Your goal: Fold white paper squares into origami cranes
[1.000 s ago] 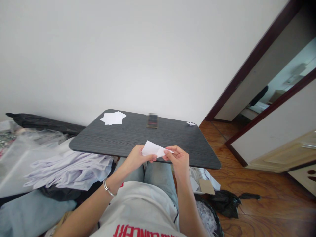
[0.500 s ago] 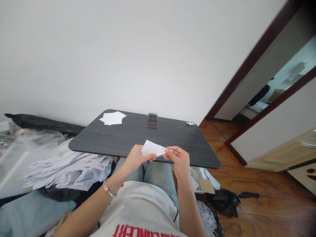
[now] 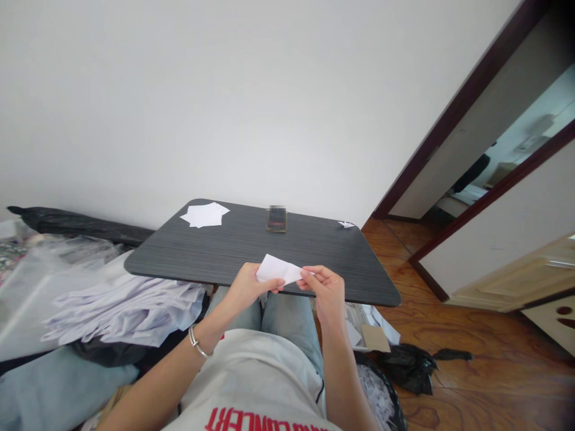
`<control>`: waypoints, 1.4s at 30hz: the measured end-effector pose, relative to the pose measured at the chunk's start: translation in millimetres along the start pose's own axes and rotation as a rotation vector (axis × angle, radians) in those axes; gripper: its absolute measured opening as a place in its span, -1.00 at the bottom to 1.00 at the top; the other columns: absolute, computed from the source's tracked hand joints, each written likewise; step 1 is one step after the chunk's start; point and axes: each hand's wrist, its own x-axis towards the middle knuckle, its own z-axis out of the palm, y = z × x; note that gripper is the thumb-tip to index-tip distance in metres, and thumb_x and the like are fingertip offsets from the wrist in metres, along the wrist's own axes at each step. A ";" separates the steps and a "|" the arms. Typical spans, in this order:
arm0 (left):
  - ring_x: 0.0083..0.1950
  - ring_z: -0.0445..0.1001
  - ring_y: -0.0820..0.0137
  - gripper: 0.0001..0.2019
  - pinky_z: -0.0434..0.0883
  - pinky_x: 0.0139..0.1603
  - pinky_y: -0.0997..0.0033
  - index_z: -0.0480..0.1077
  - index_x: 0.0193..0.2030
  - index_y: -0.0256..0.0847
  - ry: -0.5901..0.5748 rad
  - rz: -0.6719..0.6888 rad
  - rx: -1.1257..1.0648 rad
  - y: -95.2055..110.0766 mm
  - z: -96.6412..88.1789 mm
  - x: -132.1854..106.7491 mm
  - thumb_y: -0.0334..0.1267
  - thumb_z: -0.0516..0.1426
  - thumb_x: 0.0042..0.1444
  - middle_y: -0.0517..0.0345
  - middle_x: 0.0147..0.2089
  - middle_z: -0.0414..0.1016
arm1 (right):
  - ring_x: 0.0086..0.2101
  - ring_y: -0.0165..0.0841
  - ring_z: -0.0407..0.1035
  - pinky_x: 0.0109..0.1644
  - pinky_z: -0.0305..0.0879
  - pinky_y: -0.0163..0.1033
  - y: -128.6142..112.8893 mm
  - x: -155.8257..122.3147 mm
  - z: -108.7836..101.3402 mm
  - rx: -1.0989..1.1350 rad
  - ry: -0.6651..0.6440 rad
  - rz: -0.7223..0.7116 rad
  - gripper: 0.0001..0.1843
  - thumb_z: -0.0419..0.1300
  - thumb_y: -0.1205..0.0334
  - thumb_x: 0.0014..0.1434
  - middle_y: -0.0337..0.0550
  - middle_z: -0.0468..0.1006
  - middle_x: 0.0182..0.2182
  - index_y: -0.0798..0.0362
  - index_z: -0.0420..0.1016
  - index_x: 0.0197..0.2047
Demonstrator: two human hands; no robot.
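Observation:
Between my hands is a folded piece of white paper (image 3: 277,269), held just above the near edge of the dark table (image 3: 224,251). It is broad on the left and narrows to a point on the right. My left hand (image 3: 252,282) is closed on its broad end, the thumb lying along the lower edge. At the narrow end, my right hand (image 3: 326,288) pinches the tip between thumb and fingers. The fingers beneath the paper are partly hidden.
Several white paper sheets (image 3: 205,215) lie at the table's far left. A small blurred dark object (image 3: 277,219) stands near the back edge, and a small folded white paper piece (image 3: 346,224) sits at the far right corner. Folded pale cloth (image 3: 130,308) is heaped left of my legs.

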 end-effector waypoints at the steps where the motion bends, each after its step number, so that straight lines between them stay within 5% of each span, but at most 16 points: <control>1: -0.52 0.45 0.43 -0.88 0.39 -0.42 0.49 0.49 -0.53 -0.35 0.002 -0.003 -0.003 0.0 0.1 0.0 -0.31 0.26 -0.20 0.16 -0.55 0.54 | -0.67 -0.45 0.40 -0.55 0.37 -0.39 0.4 0.1 0.0 0.002 0.003 -0.001 -0.83 0.38 0.23 -0.21 -0.26 0.53 -0.71 0.12 0.54 -0.51; 17: -0.54 0.43 0.45 -0.89 0.34 -0.45 0.53 0.49 -0.54 -0.36 0.024 -0.016 -0.027 2.1 0.3 -0.8 -0.33 0.28 -0.21 0.15 -0.58 0.53 | -0.65 -0.46 0.41 -0.58 0.36 -0.41 3.5 7.3 -11.8 0.040 0.086 -0.076 -0.80 0.30 0.14 -0.06 -0.22 0.54 -0.67 0.14 0.54 -0.49; 22: -0.55 0.41 0.48 -0.87 0.34 -0.46 0.54 0.49 -0.50 -0.36 0.006 -0.022 -0.067 2.9 1.2 -1.2 -0.32 0.28 -0.21 0.17 -0.58 0.52 | -0.55 -0.41 0.45 -0.51 0.39 -0.37 4.6 5.2 -11.0 -0.012 -0.164 -0.008 -0.69 0.36 0.16 -0.17 -0.22 0.57 -0.58 0.10 0.55 -0.31; 25: -0.54 0.41 0.48 -0.86 0.35 -0.45 0.54 0.48 -0.51 -0.36 -0.049 0.014 -0.079 1.8 2.6 -1.1 -0.30 0.27 -0.19 0.18 -0.56 0.51 | -0.56 -0.39 0.44 -0.52 0.36 -0.36 8.2 0.6 -1.7 -0.051 -0.251 0.049 -0.76 0.38 0.17 -0.20 -0.23 0.57 -0.58 0.10 0.53 -0.42; 38: -0.50 0.44 0.43 -0.83 0.37 -0.40 0.49 0.49 -0.45 -0.35 -0.065 -0.004 -0.038 -4.7 1.9 -0.3 -0.25 0.26 -0.17 0.14 -0.52 0.53 | -0.71 -0.48 0.28 -0.61 0.26 -0.40 11.0 1.3 1.8 -0.064 -0.096 0.011 -0.72 0.33 0.13 -0.14 -0.28 0.44 -0.76 0.10 0.38 -0.65; 42: -0.56 0.38 0.48 -0.83 0.27 -0.54 0.56 0.48 -0.48 -0.33 -0.028 0.009 0.038 -5.0 -1.0 0.1 -0.24 0.25 -0.16 0.19 -0.56 0.51 | -0.72 -0.50 0.27 -0.61 0.24 -0.41 14.2 4.7 -1.7 -0.048 -0.039 -0.036 -0.71 0.33 0.13 -0.14 -0.29 0.43 -0.77 0.10 0.37 -0.66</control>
